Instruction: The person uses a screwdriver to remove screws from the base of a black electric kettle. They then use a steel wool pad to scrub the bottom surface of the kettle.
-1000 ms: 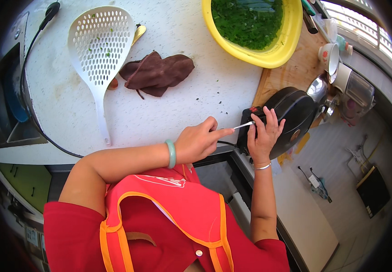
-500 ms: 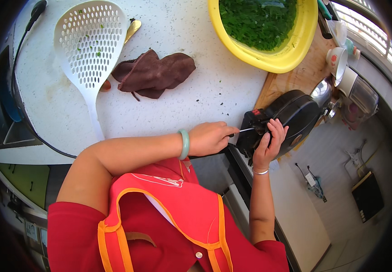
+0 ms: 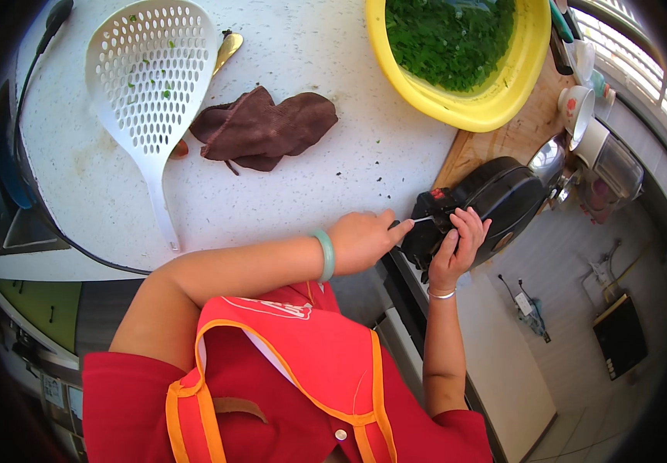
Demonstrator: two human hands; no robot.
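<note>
My left hand [image 3: 366, 243], with a pale green bangle at its wrist, is closed round the dark handle of a screwdriver [image 3: 424, 219]. Its thin metal shaft reaches into the blocky end of a black round electric appliance [image 3: 495, 197], near a small red part. The tip of the shaft is hidden. My right hand [image 3: 457, 251], wearing a silver bangle, grips that same end from the right, thumb and fingers resting on the black housing. The appliance stands beside a wooden board at the counter's right edge.
A yellow basin [image 3: 488, 108] of chopped greens in water stands far right on a wooden board [image 3: 464, 150]. A brown cloth [image 3: 272, 131] and a white slotted skimmer [image 3: 152, 85] lie on the speckled counter [image 3: 287, 201]. Bowls [image 3: 576, 112] and a clear container [image 3: 619, 166] crowd the right.
My left hand has shifted slightly, its wrist a little lower and fingers nearer the appliance. The right hand keeps its place. The whole view has moved slightly.
</note>
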